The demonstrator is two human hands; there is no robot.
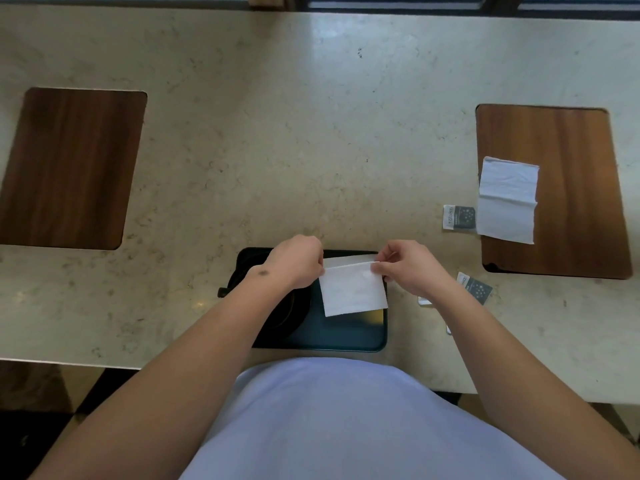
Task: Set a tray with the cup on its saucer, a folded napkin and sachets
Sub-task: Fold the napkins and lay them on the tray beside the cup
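At the upper left of the frame we see a dark wooden placemat [71,168] on the pale stone bench [277,133]. At lower centre our left hand [298,263] and right hand [407,266] each pinch a top corner of a white napkin [353,289], holding it over the black tray [346,334], where a dark cup and saucer [287,313] sit partly hidden under our left forearm. To the right, one sachet [475,288] lies just beside our right wrist, another sachet [459,218] touches a second napkin [507,199] on the right placemat [571,188].
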